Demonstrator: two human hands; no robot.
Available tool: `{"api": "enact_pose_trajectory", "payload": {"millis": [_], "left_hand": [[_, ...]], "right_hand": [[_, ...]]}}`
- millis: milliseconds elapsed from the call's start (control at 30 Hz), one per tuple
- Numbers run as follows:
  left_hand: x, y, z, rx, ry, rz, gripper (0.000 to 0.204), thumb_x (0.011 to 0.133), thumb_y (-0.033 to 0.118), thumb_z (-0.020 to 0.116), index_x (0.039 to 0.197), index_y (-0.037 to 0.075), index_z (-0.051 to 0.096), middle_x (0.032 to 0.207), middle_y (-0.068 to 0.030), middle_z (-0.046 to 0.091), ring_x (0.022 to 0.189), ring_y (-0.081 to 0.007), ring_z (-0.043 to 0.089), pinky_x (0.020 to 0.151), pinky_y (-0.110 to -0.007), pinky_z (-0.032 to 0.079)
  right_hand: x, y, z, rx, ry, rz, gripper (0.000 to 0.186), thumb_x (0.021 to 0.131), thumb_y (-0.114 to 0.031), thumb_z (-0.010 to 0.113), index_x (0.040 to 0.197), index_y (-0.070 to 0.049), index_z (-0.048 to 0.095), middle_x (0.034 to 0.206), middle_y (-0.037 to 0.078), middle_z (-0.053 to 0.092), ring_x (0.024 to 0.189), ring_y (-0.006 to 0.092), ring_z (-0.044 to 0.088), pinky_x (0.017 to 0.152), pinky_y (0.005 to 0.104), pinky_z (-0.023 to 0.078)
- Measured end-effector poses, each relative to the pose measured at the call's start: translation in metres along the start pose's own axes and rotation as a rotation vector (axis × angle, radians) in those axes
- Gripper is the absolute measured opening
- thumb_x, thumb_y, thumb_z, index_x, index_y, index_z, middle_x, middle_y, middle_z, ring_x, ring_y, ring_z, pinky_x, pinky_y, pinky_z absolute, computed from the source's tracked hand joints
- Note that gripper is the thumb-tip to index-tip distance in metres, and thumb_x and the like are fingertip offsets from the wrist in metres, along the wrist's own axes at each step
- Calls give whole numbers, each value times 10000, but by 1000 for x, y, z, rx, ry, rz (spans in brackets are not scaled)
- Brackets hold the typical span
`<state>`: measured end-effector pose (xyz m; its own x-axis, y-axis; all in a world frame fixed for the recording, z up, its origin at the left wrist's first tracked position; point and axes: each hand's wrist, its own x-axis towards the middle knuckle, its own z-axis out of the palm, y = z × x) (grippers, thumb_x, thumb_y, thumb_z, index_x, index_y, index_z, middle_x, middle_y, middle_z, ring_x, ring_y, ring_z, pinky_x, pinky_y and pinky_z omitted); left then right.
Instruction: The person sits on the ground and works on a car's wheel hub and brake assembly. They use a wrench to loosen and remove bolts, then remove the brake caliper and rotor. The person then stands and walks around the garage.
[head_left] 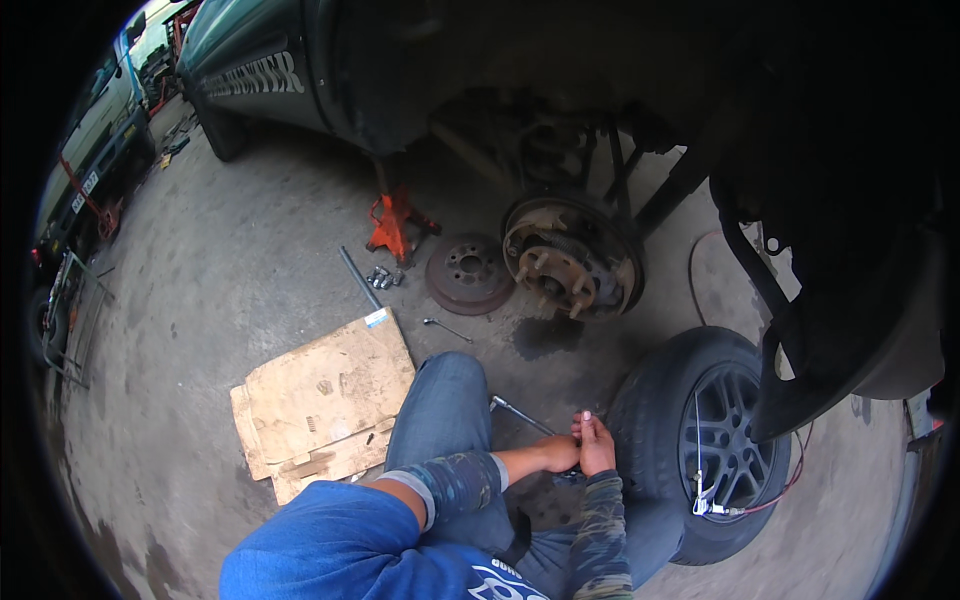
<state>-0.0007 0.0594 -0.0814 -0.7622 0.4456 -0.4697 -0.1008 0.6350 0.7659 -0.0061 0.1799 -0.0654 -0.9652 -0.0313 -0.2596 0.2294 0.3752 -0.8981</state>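
Observation:
My left hand (554, 454) and my right hand (596, 447) are together low in the middle, fingers bent; what they hold is hidden. A long chrome socket tool (517, 410) lies on the floor just above and left of them, partly hidden behind my left hand. Right of them is a wheel with a black tire (645, 410), an air gun (706, 500) and red hose (801, 455) against its rim. Ahead are the exposed rusty hub (572, 282) and a detached brake drum (455, 292).
An orange jack stand (391, 225) stands under the dark raised vehicle (260, 75). Loose nuts (386, 278), a steel bar (359, 275), a small wrench (448, 330) and flattened cardboard (315, 390) lie on the floor. Another vehicle (95, 150) is at far left.

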Motion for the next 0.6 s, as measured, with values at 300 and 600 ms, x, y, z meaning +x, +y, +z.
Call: {"api": "enact_pose_trajectory", "payload": {"millis": [300, 600], "left_hand": [[-17, 15, -8, 29, -2, 47, 436, 936, 326, 463, 1134, -1, 672, 1178, -262, 661, 1118, -410, 627, 930, -480, 483], [-6, 3, 2, 30, 8, 53, 424, 913, 323, 510, 1123, -2, 684, 1169, -273, 660, 1109, -422, 628, 929, -481, 483]], "right_hand": [[-7, -14, -3, -288, -22, -4, 632, 967, -589, 465, 1162, -14, 644, 1121, 247, 672, 1100, 418, 610, 941, 447, 461], [-15, -31, -4, -349, -64, -13, 599, 971, -559, 477, 1171, -20, 645, 1124, 247, 672, 1103, 416, 612, 933, 447, 468]]}}
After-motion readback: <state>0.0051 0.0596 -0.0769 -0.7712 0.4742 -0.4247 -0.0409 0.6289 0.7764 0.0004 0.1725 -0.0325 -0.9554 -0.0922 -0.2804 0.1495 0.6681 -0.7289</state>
